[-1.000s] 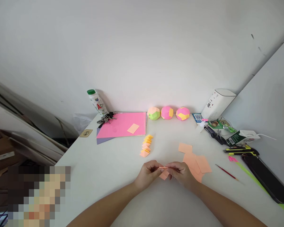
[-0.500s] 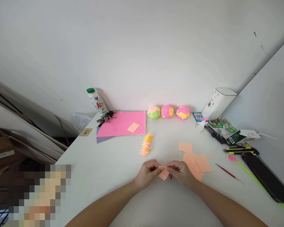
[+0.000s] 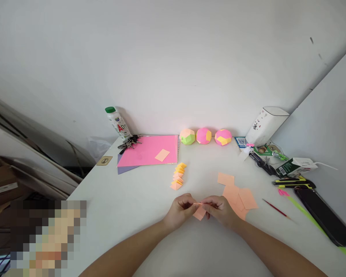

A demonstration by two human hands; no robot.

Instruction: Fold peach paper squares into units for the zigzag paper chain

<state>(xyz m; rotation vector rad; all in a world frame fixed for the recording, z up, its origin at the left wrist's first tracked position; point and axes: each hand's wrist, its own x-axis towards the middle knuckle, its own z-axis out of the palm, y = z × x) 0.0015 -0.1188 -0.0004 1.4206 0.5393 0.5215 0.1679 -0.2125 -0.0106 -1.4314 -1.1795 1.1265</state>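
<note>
Between both hands, low over the front of the table, is a small folded piece of orange paper (image 3: 200,213). My left hand (image 3: 181,211) pinches its left side with thumb and fingers. On its right side my right hand (image 3: 221,211) pinches it too, and the fingertips partly cover the upper edge. Several loose orange paper sheets (image 3: 233,195) lie overlapping just beyond and right of my right hand. A row of folded orange and yellow paper pieces (image 3: 178,176) stands on the table beyond my left hand.
Three faceted paper balls (image 3: 203,136) sit against the wall. Pink paper (image 3: 144,152) lies back left, with keys (image 3: 129,144) and a green-capped bottle (image 3: 118,123). On the right are a thin red brush (image 3: 276,209), a utility knife (image 3: 294,182), scissors (image 3: 265,166) and a long black case (image 3: 323,215).
</note>
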